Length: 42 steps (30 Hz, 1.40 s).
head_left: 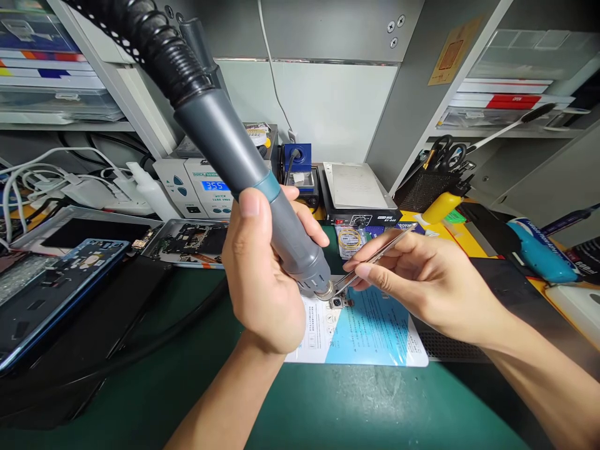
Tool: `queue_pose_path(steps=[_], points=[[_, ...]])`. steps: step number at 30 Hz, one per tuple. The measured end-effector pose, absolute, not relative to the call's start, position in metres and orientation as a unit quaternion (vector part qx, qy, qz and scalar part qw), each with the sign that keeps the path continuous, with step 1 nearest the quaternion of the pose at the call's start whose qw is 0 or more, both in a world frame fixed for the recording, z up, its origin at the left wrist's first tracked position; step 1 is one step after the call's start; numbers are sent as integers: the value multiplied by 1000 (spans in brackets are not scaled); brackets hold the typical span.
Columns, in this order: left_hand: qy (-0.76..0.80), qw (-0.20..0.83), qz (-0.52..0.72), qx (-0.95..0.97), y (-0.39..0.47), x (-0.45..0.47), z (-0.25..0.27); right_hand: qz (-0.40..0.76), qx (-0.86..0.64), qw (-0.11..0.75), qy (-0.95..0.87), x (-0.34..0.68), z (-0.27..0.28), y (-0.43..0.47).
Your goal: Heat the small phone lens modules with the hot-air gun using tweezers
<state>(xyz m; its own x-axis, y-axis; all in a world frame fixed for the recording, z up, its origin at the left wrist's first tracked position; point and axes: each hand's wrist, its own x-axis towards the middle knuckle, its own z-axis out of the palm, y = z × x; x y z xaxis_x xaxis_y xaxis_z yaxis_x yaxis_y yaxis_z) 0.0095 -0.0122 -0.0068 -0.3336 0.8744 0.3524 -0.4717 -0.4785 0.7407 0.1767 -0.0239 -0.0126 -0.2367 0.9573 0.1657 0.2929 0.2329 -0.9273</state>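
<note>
My left hand [265, 275] is wrapped round the grey handle of a hot air gun [300, 240], whose nozzle points down and to the right. Between the fingers and thumb of my right hand [417, 275] is a pair of metal tweezers [382, 250], tips reaching down close to the nozzle. Just below the nozzle, a small camera module [337, 302] lies on a white and blue printed card [370, 334]. The nozzle partly covers the spot where the tweezer tips end, so I cannot tell whether they touch the module.
Behind my left hand stands a hot air station [206, 187] reading 355. A flat heating plate [359, 187] sits at the back. Opened phones [60, 300] lie at left, with a black cable [178, 337] crossing the green mat [328, 406]. A mesh tool holder [419, 190] stands at right.
</note>
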Motion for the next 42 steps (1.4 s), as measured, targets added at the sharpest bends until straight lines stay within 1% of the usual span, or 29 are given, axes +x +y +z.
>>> queue_pose_path(steps=[15, 23, 27, 31, 36, 42], points=[[271, 444, 768, 373, -14, 10, -5, 412, -466, 394, -677, 176, -19, -27], [277, 435, 769, 378, -13, 10, -6, 470, -480, 413, -615, 174, -16, -23], [267, 437, 770, 380, -13, 10, -6, 480, -488, 424, -593, 175, -15, -21], [264, 439, 773, 375, -13, 8, -5, 478, -485, 426, -596, 175, -14, -21], [254, 449, 776, 361, -12, 7, -5, 448, -486, 413, -627, 172, -13, -23], [268, 440, 769, 378, -13, 8, -5, 437, -485, 415, -633, 170, -14, -23]])
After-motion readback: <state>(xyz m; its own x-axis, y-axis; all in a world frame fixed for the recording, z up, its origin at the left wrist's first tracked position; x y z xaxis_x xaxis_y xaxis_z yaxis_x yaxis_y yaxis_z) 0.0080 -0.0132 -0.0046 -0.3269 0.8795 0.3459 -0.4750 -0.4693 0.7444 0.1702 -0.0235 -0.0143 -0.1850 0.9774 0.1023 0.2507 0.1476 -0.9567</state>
